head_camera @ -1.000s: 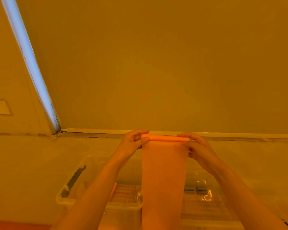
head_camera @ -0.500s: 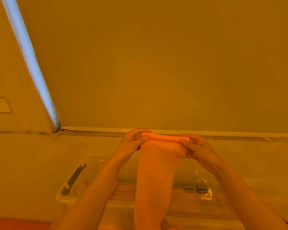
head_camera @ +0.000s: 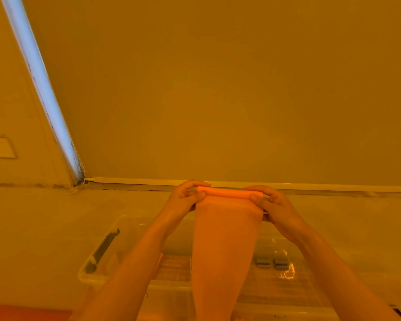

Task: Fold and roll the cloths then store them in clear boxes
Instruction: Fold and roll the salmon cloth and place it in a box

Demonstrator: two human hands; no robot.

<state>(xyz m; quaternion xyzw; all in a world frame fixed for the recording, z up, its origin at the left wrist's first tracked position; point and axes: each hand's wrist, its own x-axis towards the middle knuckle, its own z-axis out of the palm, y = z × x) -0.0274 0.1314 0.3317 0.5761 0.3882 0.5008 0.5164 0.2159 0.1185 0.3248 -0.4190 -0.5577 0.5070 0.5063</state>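
Straighter than half a second ago, the long orange fabric cloth hangs flat again above the clear plastic box. Its rolled top edge is pinched between thumb and curled fingers by the left hand and the right hand, one at each end, with the loose length dropping in front of that box between the forearms.

An orange cloth, its top edge rolled into a thin tube, hangs lengthwise above two clear boxes standing side by side.
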